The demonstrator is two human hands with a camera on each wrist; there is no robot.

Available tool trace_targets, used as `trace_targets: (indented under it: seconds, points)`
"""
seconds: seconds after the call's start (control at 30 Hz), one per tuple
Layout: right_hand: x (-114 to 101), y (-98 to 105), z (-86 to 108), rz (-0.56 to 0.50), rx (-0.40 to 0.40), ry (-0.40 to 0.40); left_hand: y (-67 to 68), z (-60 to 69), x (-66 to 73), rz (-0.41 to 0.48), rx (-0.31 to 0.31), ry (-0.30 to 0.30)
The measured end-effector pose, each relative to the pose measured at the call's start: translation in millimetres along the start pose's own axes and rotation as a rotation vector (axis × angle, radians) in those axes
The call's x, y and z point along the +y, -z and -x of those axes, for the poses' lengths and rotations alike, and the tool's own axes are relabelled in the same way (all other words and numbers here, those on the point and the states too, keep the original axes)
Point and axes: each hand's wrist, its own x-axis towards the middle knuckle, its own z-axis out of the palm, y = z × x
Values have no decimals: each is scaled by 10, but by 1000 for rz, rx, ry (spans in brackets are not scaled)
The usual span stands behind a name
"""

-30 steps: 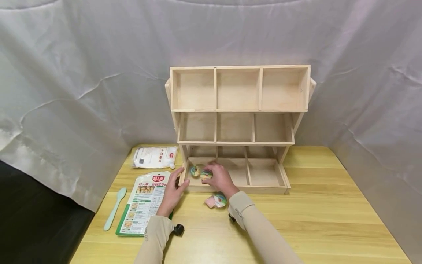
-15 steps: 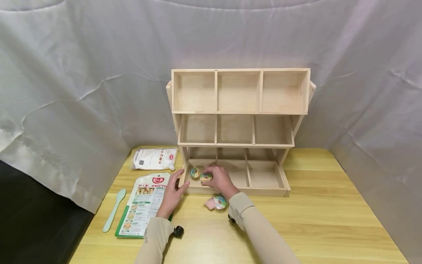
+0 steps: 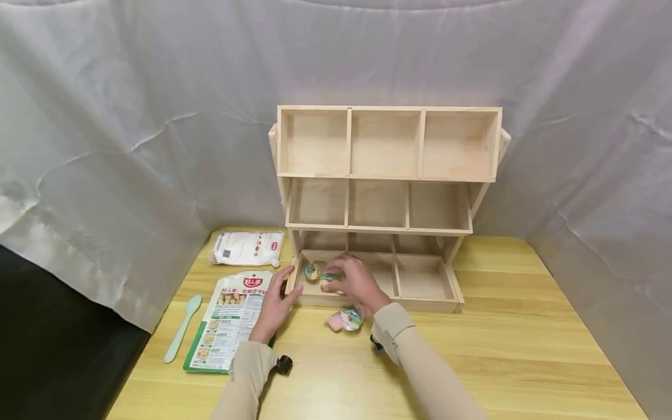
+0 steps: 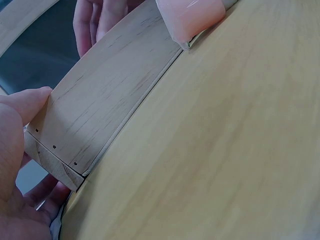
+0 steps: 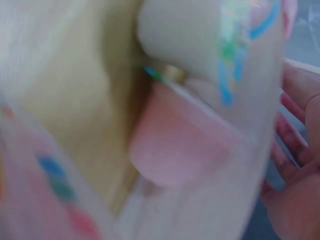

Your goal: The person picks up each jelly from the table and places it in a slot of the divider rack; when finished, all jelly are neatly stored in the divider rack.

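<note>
At the bottom tier's left end, my left hand (image 3: 274, 304) grips the corner of the wooden rack (image 3: 367, 303); in the left wrist view, its thumb (image 4: 35, 102) rests on the front board (image 4: 105, 90) and its other fingers lie around the outer side. My right hand (image 3: 359, 284) reaches into the bottom-left compartment, fingers and thumb around a small yellow cup (image 3: 329, 282). Left of that cup lies another lidded cup (image 3: 312, 272). On the table before the rack are a pink cup (image 3: 334, 321) and a colourful-lidded cup (image 3: 351, 319), large and blurred in the right wrist view.
Left of the rack lie a white spouted pouch (image 3: 247, 248), a green-and-white printed packet (image 3: 226, 326) partly under my left forearm, and a pale green spoon (image 3: 182, 328). The rack's upper tiers (image 3: 388, 143) rise behind my hands. Grey cloth (image 3: 157, 146) surrounds the table.
My right wrist has shifted slightly right, its fingers staying around the yellow cup. My left hand has kept its place at the corner. The head view has moved a little.
</note>
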Motion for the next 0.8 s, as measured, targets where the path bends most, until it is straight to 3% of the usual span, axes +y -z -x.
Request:
trace_targets:
  seconds: [0.2, 0.47, 0.6, 0.8]
  points:
    - [-46, 265, 117, -16, 14, 39, 36, 99, 340, -14, -17, 12]
    - [-4, 511, 504, -65, 26, -35, 40, 107, 399, -20, -30, 4]
    - [78, 546, 725, -97, 13, -2, 41, 90, 371, -32, -27, 10]
    - [205, 552, 1111, -122, -42, 50, -14, 36, 101, -15, -9, 15]
